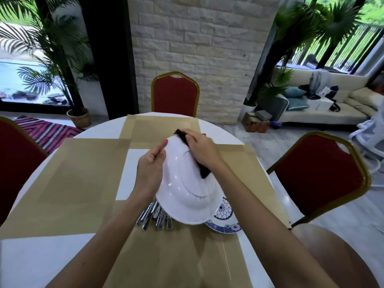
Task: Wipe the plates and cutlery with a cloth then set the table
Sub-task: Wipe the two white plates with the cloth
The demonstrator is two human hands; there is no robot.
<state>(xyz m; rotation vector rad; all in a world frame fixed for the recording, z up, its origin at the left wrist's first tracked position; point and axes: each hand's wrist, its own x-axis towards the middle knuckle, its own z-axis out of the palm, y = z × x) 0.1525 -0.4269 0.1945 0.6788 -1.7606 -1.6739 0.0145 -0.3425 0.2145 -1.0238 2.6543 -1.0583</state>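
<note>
I hold a white plate (187,192) tilted up above the round table, its underside facing me. My left hand (151,163) grips the plate's left rim, thumb on the near face. My right hand (202,150) presses a dark cloth (204,172) against the plate's upper right part; the cloth shows above and below the hand. Under the plate lie a blue-patterned plate (223,213) and a bundle of several steel cutlery pieces (154,215), both partly hidden.
Tan placemats cover the white table (27,258): one at the left (76,188), one at the far side (149,126), one at the right (249,169), one near me (182,256). Red chairs stand at the far side (175,94), left (16,159) and right (318,173).
</note>
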